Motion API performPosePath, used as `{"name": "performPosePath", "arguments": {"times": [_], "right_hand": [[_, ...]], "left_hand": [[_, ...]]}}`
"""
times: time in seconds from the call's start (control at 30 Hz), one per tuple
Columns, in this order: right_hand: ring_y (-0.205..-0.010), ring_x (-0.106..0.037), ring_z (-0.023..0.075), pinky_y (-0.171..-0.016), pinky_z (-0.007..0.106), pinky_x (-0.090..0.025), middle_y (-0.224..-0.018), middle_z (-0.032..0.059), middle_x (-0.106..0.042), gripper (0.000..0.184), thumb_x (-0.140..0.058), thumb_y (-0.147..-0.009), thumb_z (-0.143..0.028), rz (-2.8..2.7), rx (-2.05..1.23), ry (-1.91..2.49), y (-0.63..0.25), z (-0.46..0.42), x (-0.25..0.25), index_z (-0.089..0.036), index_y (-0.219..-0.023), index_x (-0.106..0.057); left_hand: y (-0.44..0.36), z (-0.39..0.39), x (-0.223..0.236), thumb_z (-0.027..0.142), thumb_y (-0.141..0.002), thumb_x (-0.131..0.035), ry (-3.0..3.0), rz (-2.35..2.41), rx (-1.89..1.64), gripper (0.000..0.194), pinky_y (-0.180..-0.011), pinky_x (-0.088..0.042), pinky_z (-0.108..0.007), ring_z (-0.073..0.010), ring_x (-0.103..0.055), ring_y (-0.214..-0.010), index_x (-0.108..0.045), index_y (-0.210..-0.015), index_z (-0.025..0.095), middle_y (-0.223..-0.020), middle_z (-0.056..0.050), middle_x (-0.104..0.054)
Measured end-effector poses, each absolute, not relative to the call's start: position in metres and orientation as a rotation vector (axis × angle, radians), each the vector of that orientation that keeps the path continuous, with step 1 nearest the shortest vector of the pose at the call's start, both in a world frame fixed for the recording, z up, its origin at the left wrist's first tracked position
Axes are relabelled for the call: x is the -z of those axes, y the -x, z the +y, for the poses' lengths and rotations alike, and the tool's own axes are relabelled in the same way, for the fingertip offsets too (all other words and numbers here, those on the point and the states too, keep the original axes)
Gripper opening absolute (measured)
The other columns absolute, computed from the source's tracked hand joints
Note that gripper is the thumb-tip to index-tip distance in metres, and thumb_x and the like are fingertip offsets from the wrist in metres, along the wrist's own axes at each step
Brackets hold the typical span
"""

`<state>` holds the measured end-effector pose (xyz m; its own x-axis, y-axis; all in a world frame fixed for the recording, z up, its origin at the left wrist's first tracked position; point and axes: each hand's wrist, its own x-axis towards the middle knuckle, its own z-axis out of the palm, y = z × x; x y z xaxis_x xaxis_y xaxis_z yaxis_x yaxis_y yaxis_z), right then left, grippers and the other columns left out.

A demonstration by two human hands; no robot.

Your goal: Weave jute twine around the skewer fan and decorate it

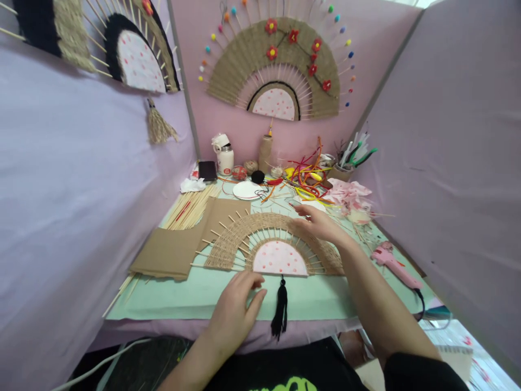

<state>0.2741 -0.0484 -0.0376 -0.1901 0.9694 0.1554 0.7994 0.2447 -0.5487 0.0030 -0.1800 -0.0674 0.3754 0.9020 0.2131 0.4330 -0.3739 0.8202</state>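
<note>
A half-round woven fan of tan cord on thin sticks lies flat on the table before me. At its base sits a white half-circle panel with pink dots, and a black tassel hangs from the lower edge over the table's front. My left hand rests by that lower edge, fingers loosely curved and thumb apart, with nothing visible in it. Above the fan's upper right reaches my right hand, its fingers stretched out and apart; it hides part of the weave, and I see nothing held.
Cardboard and a bundle of sticks lie left. At the back stand a white bottle, a cord spool and tangled coloured pipe cleaners. A pink glue gun lies right. A finished fan hangs behind.
</note>
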Motion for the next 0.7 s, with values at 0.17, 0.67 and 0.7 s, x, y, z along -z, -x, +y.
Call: {"name": "performPosePath", "arguments": {"times": [0.17, 0.67, 0.7], "right_hand": [[-0.117, -0.05, 0.026, -0.099, 0.039, -0.037, -0.127, 0.0122, -0.054, 0.05, -0.06, -0.079, -0.039, -2.179, -0.504, 1.645, -0.274, -0.062, 0.049, -0.017, -0.124, -0.051], [-0.109, -0.056, 0.0234, -0.094, 0.036, -0.041, -0.117, 0.0114, -0.061, 0.036, -0.053, -0.083, -0.036, -2.039, -0.333, 1.608, -0.28, -0.046, 0.06, -0.016, -0.113, -0.058], [-0.109, -0.056, 0.0235, -0.094, 0.036, -0.041, -0.116, 0.011, -0.061, 0.036, -0.054, -0.083, -0.036, -2.037, -0.296, 1.608, -0.282, -0.043, 0.055, -0.016, -0.112, -0.059]], "left_hand": [[-0.023, -0.162, 0.075, 0.019, -0.082, -0.051, -2.452, 1.409, -0.786, 0.039, -0.104, -0.023, -0.053, -0.0285, -0.038, -0.123, -0.047, -0.121, 0.018, -0.129, -0.014, -0.047], [-0.045, -0.143, 0.07, 0.033, -0.079, -0.058, -2.604, 1.607, -0.555, 0.048, -0.103, -0.026, -0.049, -0.0311, -0.035, -0.125, -0.048, -0.124, 0.019, -0.134, -0.012, -0.044], [-0.048, -0.142, 0.066, 0.035, -0.079, -0.058, -2.622, 1.601, -0.561, 0.049, -0.104, -0.024, -0.049, -0.0312, -0.034, -0.125, -0.047, -0.125, 0.02, -0.134, -0.012, -0.044]]}}
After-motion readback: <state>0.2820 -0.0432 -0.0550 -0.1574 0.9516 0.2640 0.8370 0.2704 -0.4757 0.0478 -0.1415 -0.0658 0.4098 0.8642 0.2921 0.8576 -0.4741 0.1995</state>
